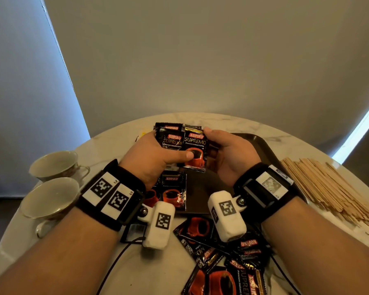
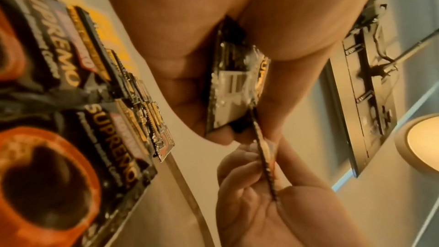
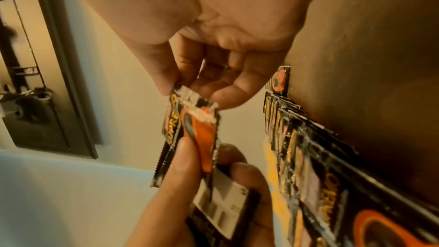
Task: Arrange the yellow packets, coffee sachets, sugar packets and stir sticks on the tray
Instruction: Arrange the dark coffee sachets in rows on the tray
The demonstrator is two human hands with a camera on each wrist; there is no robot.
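Over the dark tray [image 1: 256, 145], both hands hold a small stack of black and red coffee sachets [image 1: 190, 145]. My left hand [image 1: 175, 155] grips the stack from the left, thumb across its front. My right hand [image 1: 210, 143] pinches the front sachet's right edge [image 3: 194, 119]. The left wrist view shows the stack [image 2: 228, 89] between thumb and fingers. More sachets [image 1: 173, 190] lie in an overlapping row on the tray's left part [image 2: 71, 100]. A loose sachet pile [image 1: 232, 262] lies at the table's near edge. Wooden stir sticks [image 1: 328, 188] are heaped right of the tray. A yellow packet [image 1: 143, 133] peeks out behind my left hand.
Two empty teacups [image 1: 55, 165] [image 1: 49, 196] stand on the round marble table [image 1: 222, 122] at the left. A black cable [image 1: 115, 262] runs off the near edge. The wall rises close behind the table. The right half of the tray is bare.
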